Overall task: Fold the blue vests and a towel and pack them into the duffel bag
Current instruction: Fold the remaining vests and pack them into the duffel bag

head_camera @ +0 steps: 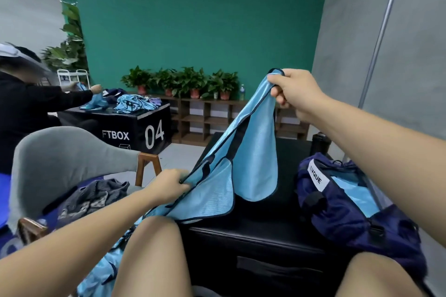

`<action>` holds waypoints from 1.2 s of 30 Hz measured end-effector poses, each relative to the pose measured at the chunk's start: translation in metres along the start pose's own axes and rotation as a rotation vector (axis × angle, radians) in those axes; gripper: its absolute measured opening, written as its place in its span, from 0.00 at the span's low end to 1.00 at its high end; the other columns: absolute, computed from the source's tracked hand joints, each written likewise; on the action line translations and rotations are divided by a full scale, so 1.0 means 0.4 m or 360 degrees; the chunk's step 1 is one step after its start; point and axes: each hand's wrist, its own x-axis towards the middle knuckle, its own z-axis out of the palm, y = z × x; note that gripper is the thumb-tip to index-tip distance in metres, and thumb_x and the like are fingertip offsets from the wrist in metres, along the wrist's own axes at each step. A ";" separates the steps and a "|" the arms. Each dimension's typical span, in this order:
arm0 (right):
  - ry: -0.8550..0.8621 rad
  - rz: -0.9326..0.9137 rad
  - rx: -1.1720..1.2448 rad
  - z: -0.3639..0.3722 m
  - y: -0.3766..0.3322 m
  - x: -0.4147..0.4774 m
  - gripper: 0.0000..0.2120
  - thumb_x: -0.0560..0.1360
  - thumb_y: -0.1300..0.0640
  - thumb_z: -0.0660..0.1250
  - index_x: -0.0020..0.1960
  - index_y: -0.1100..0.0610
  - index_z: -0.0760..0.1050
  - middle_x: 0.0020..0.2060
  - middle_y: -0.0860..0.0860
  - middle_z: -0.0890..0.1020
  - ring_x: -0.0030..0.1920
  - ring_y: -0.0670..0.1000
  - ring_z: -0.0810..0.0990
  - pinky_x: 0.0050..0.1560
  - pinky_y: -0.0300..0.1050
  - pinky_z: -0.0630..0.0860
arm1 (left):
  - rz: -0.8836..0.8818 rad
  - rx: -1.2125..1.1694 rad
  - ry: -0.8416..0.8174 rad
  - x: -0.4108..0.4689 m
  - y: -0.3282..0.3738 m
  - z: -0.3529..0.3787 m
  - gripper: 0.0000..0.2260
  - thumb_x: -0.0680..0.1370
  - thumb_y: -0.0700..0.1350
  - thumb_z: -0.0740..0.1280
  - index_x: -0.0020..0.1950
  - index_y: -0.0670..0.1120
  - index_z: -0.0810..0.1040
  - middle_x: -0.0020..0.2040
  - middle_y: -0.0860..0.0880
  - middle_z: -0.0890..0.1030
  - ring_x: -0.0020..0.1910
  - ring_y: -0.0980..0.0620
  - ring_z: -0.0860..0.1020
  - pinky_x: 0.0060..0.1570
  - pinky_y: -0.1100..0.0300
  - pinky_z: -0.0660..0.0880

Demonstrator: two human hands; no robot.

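Observation:
A light blue mesh vest (255,152) with dark trim hangs stretched between my hands above the black box (265,231) in front of me. My right hand (293,91) pinches its top edge, raised high. My left hand (170,184) grips a lower edge near my knee. More blue vests (101,270) lie bunched by my left leg. The navy duffel bag (342,207) sits open on the box at the right, with blue fabric inside. A grey towel (94,198) lies crumpled on the chair at the left.
A grey chair (60,159) stands at my left. Behind it another person in black handles blue vests on a black box marked 04 (144,135). A low wooden shelf (205,116) with potted plants lines the green wall. A dark bottle (319,141) stands behind the duffel.

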 end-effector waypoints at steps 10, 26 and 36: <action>0.0232 0.0187 -0.0061 -0.129 0.086 0.020 0.06 0.82 0.58 0.68 0.47 0.57 0.81 0.32 0.52 0.79 0.24 0.46 0.71 0.23 0.37 0.65 | -0.0207 -0.0053 0.0232 0.028 -0.035 -0.145 0.09 0.81 0.45 0.67 0.40 0.47 0.80 0.35 0.47 0.82 0.36 0.46 0.80 0.31 0.58 0.70; -0.0547 0.0497 -0.0278 0.122 0.246 -0.243 0.10 0.82 0.53 0.71 0.52 0.60 0.83 0.43 0.56 0.89 0.43 0.54 0.88 0.41 0.49 0.83 | -0.0209 -0.0679 0.0364 0.085 0.224 -0.163 0.05 0.81 0.42 0.68 0.50 0.43 0.83 0.48 0.45 0.85 0.41 0.49 0.83 0.31 0.60 0.80; -0.0562 0.0452 -0.0686 0.264 0.310 -0.359 0.22 0.77 0.35 0.72 0.53 0.55 0.76 0.45 0.48 0.81 0.40 0.49 0.79 0.37 0.44 0.75 | -0.0097 -0.1203 0.0093 0.080 0.406 -0.136 0.06 0.81 0.37 0.63 0.45 0.44 0.74 0.39 0.41 0.82 0.35 0.47 0.87 0.55 0.43 0.85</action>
